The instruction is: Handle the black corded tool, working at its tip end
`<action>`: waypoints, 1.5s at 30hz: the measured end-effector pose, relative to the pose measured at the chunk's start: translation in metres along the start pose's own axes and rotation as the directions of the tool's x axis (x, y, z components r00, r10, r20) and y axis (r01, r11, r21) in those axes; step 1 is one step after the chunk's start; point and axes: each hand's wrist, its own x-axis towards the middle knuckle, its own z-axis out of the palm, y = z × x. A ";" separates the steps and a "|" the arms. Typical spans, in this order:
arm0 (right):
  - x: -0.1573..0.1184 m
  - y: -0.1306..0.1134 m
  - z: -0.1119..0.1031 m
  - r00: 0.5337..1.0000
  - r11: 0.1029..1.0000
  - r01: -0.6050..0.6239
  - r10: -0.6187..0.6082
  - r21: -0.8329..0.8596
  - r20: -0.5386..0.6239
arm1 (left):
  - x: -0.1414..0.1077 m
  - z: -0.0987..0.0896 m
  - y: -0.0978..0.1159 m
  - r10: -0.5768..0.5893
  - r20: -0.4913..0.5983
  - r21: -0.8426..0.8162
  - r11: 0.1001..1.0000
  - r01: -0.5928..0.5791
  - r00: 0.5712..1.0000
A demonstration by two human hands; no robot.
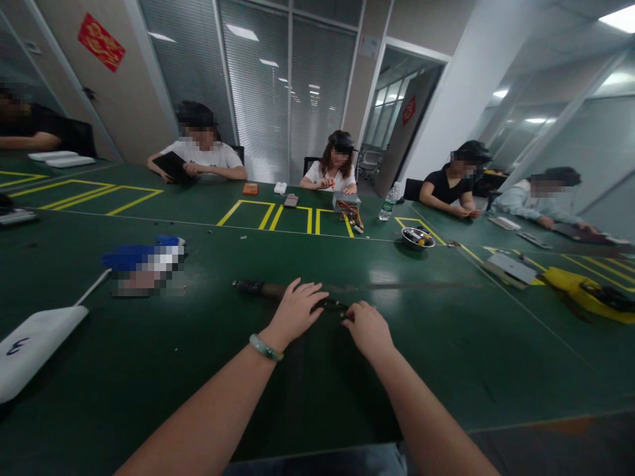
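A long dark rod-like object [272, 289] lies across the green table in front of me, its black end pointing left. Over its right part rests my left hand [300, 311], palm down with the fingers stretched out; a green bangle [266, 348] circles that wrist. To the right, my right hand [368, 325] has its fingers bent and pinched at a thin black cable [336, 303] that runs between the two hands. What lies under my left palm is hidden.
A white device [37, 347] with a cable sits at the left, near a blue item [129, 256]. Farther off are a metal bowl [417, 238], a water bottle [389, 202], a metal box with wires [346, 201] and a yellow bag [580, 294]. Several people sit across the table.
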 end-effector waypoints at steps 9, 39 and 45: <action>0.030 -0.009 -0.001 0.995 0.993 -0.090 0.093 0.077 -0.042 | 0.007 0.003 0.009 -0.009 -0.023 -0.021 1.000 0.009 1.000; 0.026 0.013 0.005 0.988 0.936 -0.084 0.035 0.341 0.148 | 0.007 0.007 0.003 -0.023 -0.010 -0.067 0.998 0.022 1.000; 0.025 0.009 0.005 0.995 0.959 -0.090 0.074 0.269 0.068 | 0.008 0.007 0.003 -0.018 -0.011 -0.064 0.998 0.017 1.000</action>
